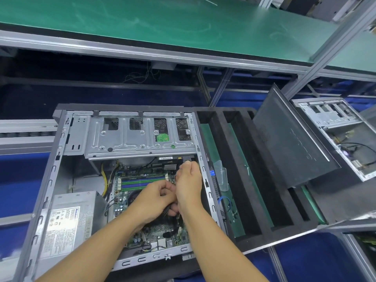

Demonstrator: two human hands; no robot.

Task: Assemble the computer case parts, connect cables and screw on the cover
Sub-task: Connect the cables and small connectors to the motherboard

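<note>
Spanning the far side of the station, a green-topped counter (162,23) runs the full width of the view. Below it, a black foam tray (335,196) carries the computer case (77,180), which lies on its side at the tray's left end with its open side facing up. The side cover (291,143), a black panel, stands tilted in a tray slot to the right of the case, apart from it. A second open case (333,127) sits further right, behind the cover.

Inside the computer case, the drive cage (140,139) occupies the far end. The power supply (71,220) sits in the near left corner, label up. The motherboard (162,231) fills the floor of the case between the power supply and the right wall.

Both hands work over the motherboard, touching each other. The left hand (152,202) has its fingers curled round a black cable bundle (166,210). The right hand (188,186) reaches toward the lower edge of the drive cage with its fingers curled; whether it grasps anything cannot be told.
</note>
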